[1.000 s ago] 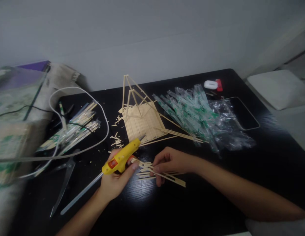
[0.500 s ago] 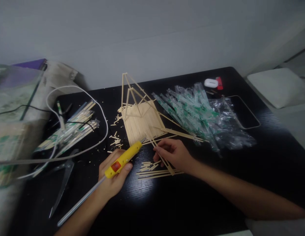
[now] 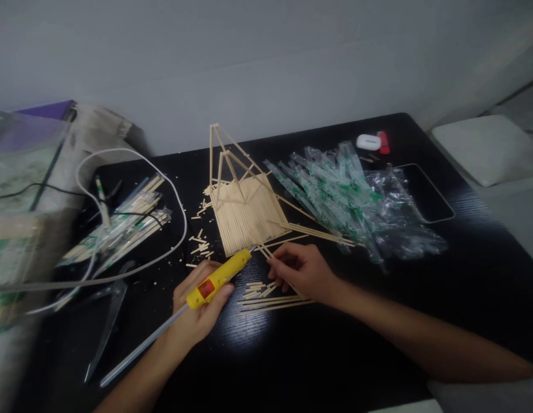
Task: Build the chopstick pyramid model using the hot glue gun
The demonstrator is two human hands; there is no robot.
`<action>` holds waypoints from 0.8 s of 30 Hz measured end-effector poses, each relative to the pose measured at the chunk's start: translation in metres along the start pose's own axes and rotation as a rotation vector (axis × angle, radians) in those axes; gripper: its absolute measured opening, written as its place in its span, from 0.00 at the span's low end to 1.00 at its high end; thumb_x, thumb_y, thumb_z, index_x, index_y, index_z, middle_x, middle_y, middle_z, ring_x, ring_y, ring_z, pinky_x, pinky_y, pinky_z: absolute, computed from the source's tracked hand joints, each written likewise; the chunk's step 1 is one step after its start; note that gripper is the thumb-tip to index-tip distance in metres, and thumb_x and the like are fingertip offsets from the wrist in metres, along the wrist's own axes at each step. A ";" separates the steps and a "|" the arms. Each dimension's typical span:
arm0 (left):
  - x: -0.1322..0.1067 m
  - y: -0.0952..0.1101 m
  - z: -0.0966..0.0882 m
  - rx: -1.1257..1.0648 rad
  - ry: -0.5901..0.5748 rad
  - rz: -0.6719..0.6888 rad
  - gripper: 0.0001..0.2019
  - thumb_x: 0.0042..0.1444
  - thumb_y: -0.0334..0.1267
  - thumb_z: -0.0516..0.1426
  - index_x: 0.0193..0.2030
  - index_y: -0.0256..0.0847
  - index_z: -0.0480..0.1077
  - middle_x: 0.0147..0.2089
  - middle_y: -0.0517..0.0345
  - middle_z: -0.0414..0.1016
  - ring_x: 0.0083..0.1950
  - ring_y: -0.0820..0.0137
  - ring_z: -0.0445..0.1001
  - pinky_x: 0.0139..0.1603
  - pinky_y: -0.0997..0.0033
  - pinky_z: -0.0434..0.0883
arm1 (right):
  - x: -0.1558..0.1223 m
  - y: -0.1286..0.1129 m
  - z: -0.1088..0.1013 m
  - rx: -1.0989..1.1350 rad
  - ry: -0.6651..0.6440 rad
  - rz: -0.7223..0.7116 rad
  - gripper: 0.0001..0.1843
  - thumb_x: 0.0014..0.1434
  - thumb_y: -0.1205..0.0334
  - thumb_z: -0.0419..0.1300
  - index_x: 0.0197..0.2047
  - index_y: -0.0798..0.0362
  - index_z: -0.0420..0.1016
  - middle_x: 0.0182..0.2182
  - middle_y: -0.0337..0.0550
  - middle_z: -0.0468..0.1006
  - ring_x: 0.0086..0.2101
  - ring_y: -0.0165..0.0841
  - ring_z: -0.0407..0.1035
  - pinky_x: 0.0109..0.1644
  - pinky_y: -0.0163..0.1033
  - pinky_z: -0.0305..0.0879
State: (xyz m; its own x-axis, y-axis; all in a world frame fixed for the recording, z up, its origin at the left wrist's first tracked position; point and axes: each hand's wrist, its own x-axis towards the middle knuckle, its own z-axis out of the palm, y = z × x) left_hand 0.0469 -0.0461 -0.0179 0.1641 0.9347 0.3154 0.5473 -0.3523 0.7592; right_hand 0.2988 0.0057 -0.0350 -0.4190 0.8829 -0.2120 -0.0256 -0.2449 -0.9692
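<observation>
My left hand (image 3: 198, 310) is closed around a yellow hot glue gun (image 3: 219, 278); a long clear glue stick (image 3: 141, 347) sticks out of its back end. The gun's metal tip points up and right, close to the ends of the thin wooden sticks (image 3: 265, 250) pinched in my right hand (image 3: 303, 269). Just beyond both hands lies a flat panel of wooden sticks (image 3: 245, 221) set side by side. A frame of triangles (image 3: 226, 166) made from sticks stands on the panel's far left part. Whether the tip touches the held sticks, I cannot tell.
Short cut pieces (image 3: 260, 289) and longer sticks (image 3: 270, 306) lie before my right hand. Empty plastic wrappers (image 3: 335, 189) and a phone (image 3: 425, 192) are at right. A white cable (image 3: 180, 201) loops over wrapped sticks (image 3: 137, 221) at left, near a dark angular tool (image 3: 109, 327).
My right hand has drawn the held sticks back slightly and lowered them, so their far ends now sit beside the glue gun's tip. The left hand has barely moved.
</observation>
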 end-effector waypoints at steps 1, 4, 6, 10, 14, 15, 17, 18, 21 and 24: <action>0.001 0.001 0.000 0.006 -0.001 0.003 0.03 0.65 0.33 0.60 0.40 0.43 0.76 0.35 0.55 0.77 0.36 0.65 0.76 0.37 0.65 0.75 | 0.000 0.001 0.000 -0.003 0.001 -0.005 0.20 0.64 0.43 0.68 0.35 0.53 0.78 0.26 0.41 0.82 0.21 0.28 0.74 0.21 0.31 0.71; 0.001 0.002 0.000 0.017 -0.002 0.018 0.04 0.65 0.32 0.60 0.41 0.44 0.76 0.35 0.56 0.76 0.35 0.66 0.75 0.37 0.65 0.75 | 0.000 0.002 0.000 -0.012 0.003 -0.011 0.19 0.65 0.44 0.68 0.35 0.53 0.77 0.25 0.41 0.82 0.21 0.28 0.74 0.21 0.31 0.71; 0.001 0.002 0.000 0.025 -0.002 0.027 0.04 0.65 0.32 0.60 0.41 0.44 0.76 0.35 0.56 0.75 0.35 0.66 0.75 0.36 0.65 0.75 | -0.001 0.002 -0.001 -0.021 0.002 -0.013 0.19 0.65 0.45 0.68 0.35 0.53 0.77 0.25 0.41 0.82 0.21 0.28 0.74 0.22 0.31 0.72; 0.002 0.002 0.000 0.036 -0.007 0.034 0.03 0.65 0.32 0.60 0.40 0.43 0.75 0.35 0.57 0.75 0.35 0.67 0.75 0.36 0.67 0.74 | 0.000 0.003 -0.001 -0.030 -0.003 -0.015 0.19 0.66 0.45 0.67 0.35 0.53 0.78 0.26 0.40 0.82 0.21 0.28 0.74 0.22 0.32 0.72; 0.003 0.003 0.000 0.034 0.000 0.044 0.03 0.65 0.31 0.60 0.40 0.43 0.74 0.35 0.57 0.75 0.35 0.67 0.75 0.36 0.67 0.73 | 0.000 0.002 -0.001 -0.036 -0.004 -0.016 0.19 0.65 0.45 0.67 0.35 0.53 0.78 0.26 0.40 0.82 0.20 0.28 0.73 0.22 0.32 0.72; 0.004 0.004 0.000 0.038 0.001 0.047 0.03 0.65 0.31 0.60 0.40 0.43 0.74 0.35 0.57 0.75 0.35 0.67 0.75 0.36 0.67 0.73 | 0.000 0.002 -0.001 -0.036 -0.005 -0.015 0.18 0.66 0.45 0.67 0.35 0.53 0.78 0.26 0.41 0.82 0.21 0.28 0.73 0.22 0.32 0.72; 0.004 0.004 0.000 0.052 0.005 0.055 0.03 0.65 0.31 0.60 0.41 0.43 0.74 0.35 0.57 0.75 0.34 0.68 0.75 0.36 0.68 0.73 | 0.000 0.002 -0.001 -0.037 -0.007 -0.018 0.18 0.66 0.46 0.67 0.35 0.53 0.78 0.26 0.41 0.82 0.21 0.28 0.74 0.22 0.31 0.72; 0.005 0.005 0.000 0.059 0.005 0.060 0.03 0.65 0.31 0.60 0.41 0.43 0.74 0.35 0.57 0.75 0.34 0.68 0.75 0.35 0.68 0.73 | 0.000 0.002 -0.001 -0.036 -0.007 -0.018 0.18 0.66 0.46 0.67 0.35 0.53 0.78 0.26 0.40 0.82 0.21 0.28 0.74 0.22 0.31 0.72; 0.005 0.006 -0.001 0.075 0.007 0.076 0.04 0.66 0.30 0.59 0.40 0.42 0.73 0.35 0.58 0.75 0.35 0.69 0.75 0.35 0.70 0.74 | 0.000 0.002 -0.001 -0.038 -0.006 -0.024 0.17 0.66 0.47 0.67 0.35 0.53 0.77 0.25 0.40 0.82 0.20 0.28 0.73 0.22 0.30 0.71; 0.005 0.006 -0.001 0.093 0.010 0.080 0.04 0.67 0.30 0.58 0.40 0.42 0.73 0.35 0.59 0.75 0.35 0.70 0.76 0.36 0.70 0.74 | 0.000 0.001 -0.001 -0.049 -0.008 -0.035 0.18 0.66 0.47 0.66 0.35 0.53 0.77 0.25 0.39 0.82 0.20 0.27 0.73 0.22 0.30 0.72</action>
State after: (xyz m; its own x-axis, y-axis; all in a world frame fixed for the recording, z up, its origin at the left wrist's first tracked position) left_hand 0.0500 -0.0437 -0.0109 0.2028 0.9030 0.3789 0.6069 -0.4195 0.6750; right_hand 0.2998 0.0059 -0.0366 -0.4261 0.8872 -0.1772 0.0042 -0.1939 -0.9810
